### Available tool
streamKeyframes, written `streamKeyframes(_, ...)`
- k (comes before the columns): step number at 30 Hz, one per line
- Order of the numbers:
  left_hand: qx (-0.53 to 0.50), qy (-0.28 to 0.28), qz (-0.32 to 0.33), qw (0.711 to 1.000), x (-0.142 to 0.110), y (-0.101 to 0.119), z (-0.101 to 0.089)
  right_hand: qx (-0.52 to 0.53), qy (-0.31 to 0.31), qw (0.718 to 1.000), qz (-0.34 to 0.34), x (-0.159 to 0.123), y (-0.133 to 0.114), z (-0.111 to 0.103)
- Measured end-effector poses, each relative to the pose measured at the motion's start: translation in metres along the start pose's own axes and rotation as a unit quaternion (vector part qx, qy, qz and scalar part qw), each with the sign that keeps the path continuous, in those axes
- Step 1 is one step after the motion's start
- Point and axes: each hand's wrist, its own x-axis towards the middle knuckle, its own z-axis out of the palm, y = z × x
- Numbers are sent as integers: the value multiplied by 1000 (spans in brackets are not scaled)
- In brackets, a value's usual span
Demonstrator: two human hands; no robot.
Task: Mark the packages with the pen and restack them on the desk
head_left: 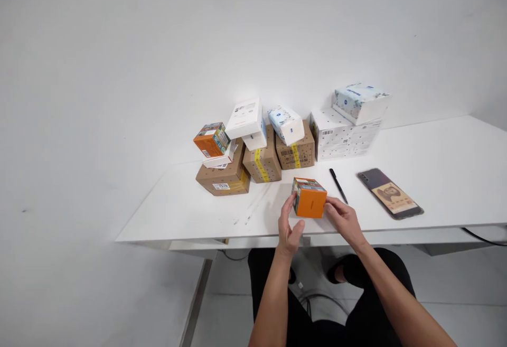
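A small orange box (pixel 311 202) with printed sides is at the front of the white table, between my two hands. My left hand (pixel 290 229) has its fingers against the box's left side, the thumb apart from it in front. At the right side, my right hand (pixel 344 219) has its fingertips on the box's edge. The box looks upright; whether its bottom touches the table I cannot tell. Just right of it lies a black pen (pixel 338 186).
A phone (pixel 390 193) lies on the table (pixel 443 167) at the right. Along the wall stand cardboard boxes (pixel 224 180) and a large white box (pixel 343 141). Stacked on them are another orange box (pixel 212 139), white boxes (pixel 246 117) and tissue packs (pixel 360 103).
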Motion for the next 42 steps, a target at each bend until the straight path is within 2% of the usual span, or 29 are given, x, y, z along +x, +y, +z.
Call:
streamKeyframes(3,69,-23,15,997,-3,6,4,-1,17,1000,-13,1,-6,-1)
streamKeyframes(6,117,-20,14,993,-1,5,6,-9,16,1000,-25,2,-11,-1)
streamKeyframes(9,148,-9,-19,989,7,-1,3,-14,1,1000,-5,2,-11,0)
streamKeyframes(14,122,-33,-130,983,28,-17,-9,-44,-8,999,28,1,-4,2)
streamKeyframes(21,78,-94,-184,975,51,-31,-16,-115,-18,993,-12,3,4,4)
streamKeyframes(25,86,-88,-188,975,56,-30,-14,-143,-23,989,-28,4,2,7)
streamKeyframes(29,96,-66,-177,977,49,-23,-16,-77,-18,996,-28,4,-3,4)
streamKeyframes(34,72,-55,-198,976,38,-14,-15,0,10,1000,-8,1,-4,2)
streamKeyframes(38,130,-36,-186,973,35,-8,-6,-30,38,999,-2,-5,-7,5)
streamKeyframes(42,200,14,-126,972,31,-8,-2,-97,62,993,-8,-5,-11,4)
